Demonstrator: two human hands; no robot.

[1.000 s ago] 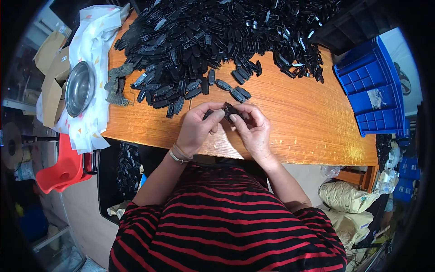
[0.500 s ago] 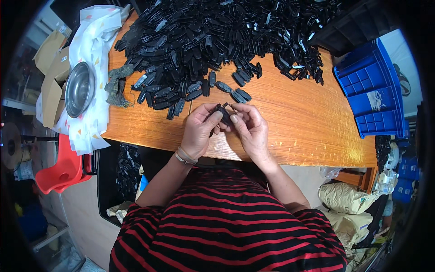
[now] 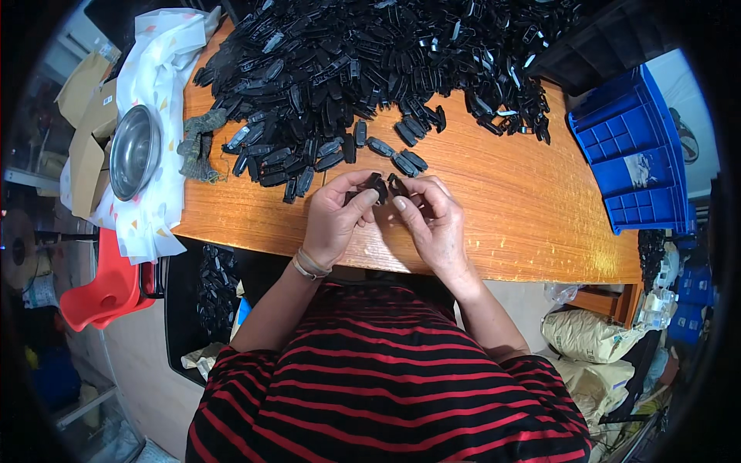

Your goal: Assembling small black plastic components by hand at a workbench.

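My left hand (image 3: 338,216) and my right hand (image 3: 432,220) meet over the near edge of a wooden table (image 3: 509,208). Between their fingertips they pinch a small black plastic part (image 3: 384,187), each hand gripping one side of it. A big heap of similar black plastic parts (image 3: 363,69) covers the far half of the table, and a few loose ones (image 3: 401,158) lie just beyond my fingers.
A metal bowl (image 3: 133,150) sits on a white patterned sheet (image 3: 158,92) at the table's left end, beside a pair of dark gloves (image 3: 199,143). A blue compartment bin (image 3: 637,150) stands at the right. A red stool (image 3: 104,289) and a black crate of parts (image 3: 208,289) are below left.
Both hands stayed together at the table's near edge, turning the black part slightly between the fingers. Nothing else moved.
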